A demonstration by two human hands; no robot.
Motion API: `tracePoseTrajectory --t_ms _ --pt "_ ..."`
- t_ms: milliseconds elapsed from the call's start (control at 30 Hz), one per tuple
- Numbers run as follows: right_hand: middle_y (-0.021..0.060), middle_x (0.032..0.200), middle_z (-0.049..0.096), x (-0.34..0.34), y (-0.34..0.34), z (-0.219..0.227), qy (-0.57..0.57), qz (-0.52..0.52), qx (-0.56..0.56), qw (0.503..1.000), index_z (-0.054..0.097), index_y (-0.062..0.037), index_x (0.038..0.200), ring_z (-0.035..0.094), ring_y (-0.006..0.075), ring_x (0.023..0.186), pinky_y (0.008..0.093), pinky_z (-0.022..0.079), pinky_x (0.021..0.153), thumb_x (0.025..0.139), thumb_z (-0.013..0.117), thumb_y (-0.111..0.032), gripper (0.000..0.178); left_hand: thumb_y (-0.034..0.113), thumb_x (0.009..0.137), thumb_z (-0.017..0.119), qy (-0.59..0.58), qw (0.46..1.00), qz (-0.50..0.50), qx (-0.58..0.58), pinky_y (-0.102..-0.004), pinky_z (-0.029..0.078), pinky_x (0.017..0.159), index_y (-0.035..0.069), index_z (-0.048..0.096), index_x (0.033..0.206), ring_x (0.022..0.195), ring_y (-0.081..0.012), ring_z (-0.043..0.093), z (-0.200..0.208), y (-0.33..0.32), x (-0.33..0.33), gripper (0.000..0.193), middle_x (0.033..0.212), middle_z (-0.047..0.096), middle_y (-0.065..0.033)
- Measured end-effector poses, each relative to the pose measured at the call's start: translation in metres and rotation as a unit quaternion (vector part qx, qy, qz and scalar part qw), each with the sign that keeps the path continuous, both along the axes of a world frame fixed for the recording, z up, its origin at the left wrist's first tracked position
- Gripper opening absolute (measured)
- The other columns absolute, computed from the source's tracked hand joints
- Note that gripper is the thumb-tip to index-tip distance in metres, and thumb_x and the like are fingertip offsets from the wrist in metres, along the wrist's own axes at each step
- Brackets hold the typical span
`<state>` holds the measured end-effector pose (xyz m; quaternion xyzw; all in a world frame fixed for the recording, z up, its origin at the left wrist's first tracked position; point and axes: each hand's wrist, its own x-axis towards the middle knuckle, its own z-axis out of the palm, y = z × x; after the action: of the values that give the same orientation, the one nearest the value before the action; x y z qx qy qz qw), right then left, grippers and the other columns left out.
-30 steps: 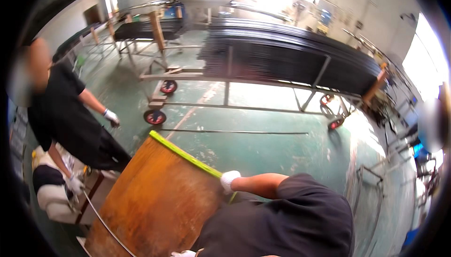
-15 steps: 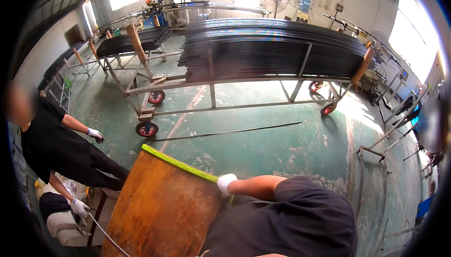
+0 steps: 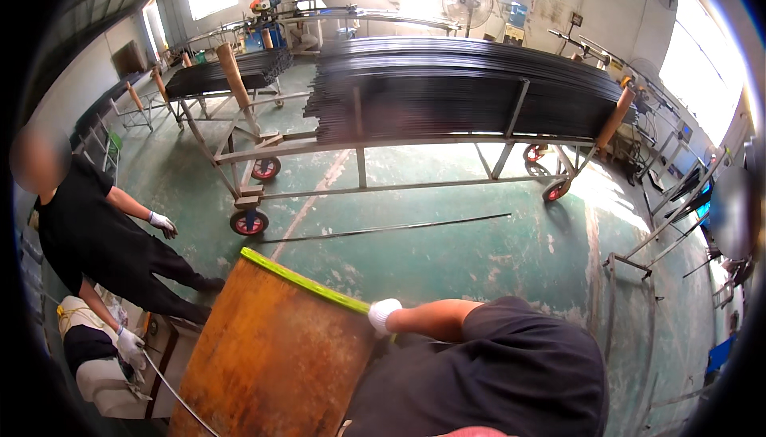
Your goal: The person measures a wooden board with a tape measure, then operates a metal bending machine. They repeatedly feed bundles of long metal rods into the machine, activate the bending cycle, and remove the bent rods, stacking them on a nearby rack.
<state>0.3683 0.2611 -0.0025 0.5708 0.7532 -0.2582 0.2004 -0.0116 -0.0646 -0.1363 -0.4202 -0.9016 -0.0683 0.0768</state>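
My right hand (image 3: 384, 316), in a white knitted glove, is closed at the far right corner of a rust-brown board (image 3: 271, 349). A bright yellow-green strip (image 3: 307, 281) runs along the board's far edge into my fingers, and a little of the same colour shows below the glove. My bare right forearm reaches leftward from a dark sleeve. My left hand is not in view. At the left, a co-worker in black and white gloves grips a thin metal rod (image 3: 177, 395) beside the board; the rod's lower end is hidden.
A wheeled metal cart (image 3: 359, 164) piled with long black bars (image 3: 447, 86) stands ahead. A thin bar (image 3: 383, 229) lies on the green floor between cart and board. Another loaded cart (image 3: 231, 74) is farther left, with metal frames (image 3: 630, 261) at the right.
The co-worker's rod hand has shifted slightly left, and the rod's upper end with it. One of their feet now shows beside the board. My right hand holds its place.
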Motion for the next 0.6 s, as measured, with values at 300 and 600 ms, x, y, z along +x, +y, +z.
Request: tracePoseTrajectory --t_ms 300,600 --pt "0.014 0.107 0.079 -0.008 -0.002 -0.023 -0.025 0.016 0.013 0.999 0.081 -0.0085 0.11 0.077 0.0331 0.097 0.0457 0.063 0.081 0.075 0.089 -0.05 0.055 0.016 0.071 0.069 -0.004 1.0 0.017 -0.008 -0.0562 0.05 0.086 0.003 0.064 0.088 0.093 -0.0418 0.063 -0.007 0.003 -0.018 0.022 0.093 0.064 -0.02" --pt "0.0157 0.106 0.078 -0.001 -0.001 -0.015 -0.022 0.015 0.003 1.0 0.081 -0.007 0.108 0.078 0.0332 0.095 0.0468 0.064 0.076 0.077 0.087 -0.043 0.048 0.016 0.072 0.069 -0.025 0.999 0.016 -0.043 -0.0563 0.05 0.085 0.003 0.064 0.089 0.093 -0.0419 0.063 -0.019 0.0 -0.032 0.022 0.093 0.064 -0.0201"
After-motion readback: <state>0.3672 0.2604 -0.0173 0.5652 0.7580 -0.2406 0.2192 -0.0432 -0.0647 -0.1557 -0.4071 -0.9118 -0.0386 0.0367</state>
